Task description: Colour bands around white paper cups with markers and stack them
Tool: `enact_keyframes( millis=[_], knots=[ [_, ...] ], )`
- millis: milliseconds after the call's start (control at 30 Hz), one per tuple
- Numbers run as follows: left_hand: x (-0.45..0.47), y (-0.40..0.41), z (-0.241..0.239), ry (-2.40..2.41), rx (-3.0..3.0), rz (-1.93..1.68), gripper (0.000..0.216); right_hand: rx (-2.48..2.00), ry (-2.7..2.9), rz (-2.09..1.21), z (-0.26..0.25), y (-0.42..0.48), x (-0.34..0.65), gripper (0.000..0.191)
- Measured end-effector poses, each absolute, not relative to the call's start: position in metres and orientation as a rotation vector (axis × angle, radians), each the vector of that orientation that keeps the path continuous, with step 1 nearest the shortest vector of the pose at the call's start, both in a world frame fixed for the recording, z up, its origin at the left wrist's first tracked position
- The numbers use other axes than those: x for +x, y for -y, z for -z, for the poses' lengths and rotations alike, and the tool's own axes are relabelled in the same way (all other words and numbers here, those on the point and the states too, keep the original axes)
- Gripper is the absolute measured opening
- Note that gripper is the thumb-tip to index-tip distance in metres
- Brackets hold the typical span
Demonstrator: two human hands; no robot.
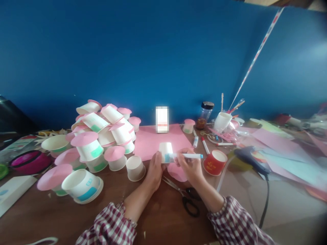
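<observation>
My left hand [155, 173] is closed around the side of a small white paper cup [166, 149], which is held upside down above the table. A marker [190, 156] with a light-blue end is gripped in my right hand [188, 165], its other end close to a blue patch on the cup. Whether the tip touches the cup I cannot tell. Just below the hands lie a round pink paper piece [177, 172] and a pair of scissors [184, 193] with black handles. A plain white cup [135, 168] stands upside down to the left of my left hand.
Many white cups with pink paper discs [89, 149] are piled on the left. A pink sheet [148, 139] lies behind my hands. On the right are a red cup [215, 162], a glue gun [252, 160] with its cord, a lidded jar [205, 115] and loose paper sheets [288, 160].
</observation>
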State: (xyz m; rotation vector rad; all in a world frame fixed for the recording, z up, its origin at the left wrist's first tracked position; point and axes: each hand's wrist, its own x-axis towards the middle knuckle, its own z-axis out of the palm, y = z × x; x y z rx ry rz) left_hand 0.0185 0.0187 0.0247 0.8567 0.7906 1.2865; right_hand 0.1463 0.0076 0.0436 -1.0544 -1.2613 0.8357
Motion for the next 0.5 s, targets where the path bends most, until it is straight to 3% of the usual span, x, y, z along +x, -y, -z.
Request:
enact_keyframes(
  millis=[500],
  knots=[
    [0.0179, -0.0171, -0.0252, -0.809, 0.889, -1.268, 0.043, -1.059, 1.253, -0.847, -0.0443, -0.0073, 0.1452, 0.017]
  ],
)
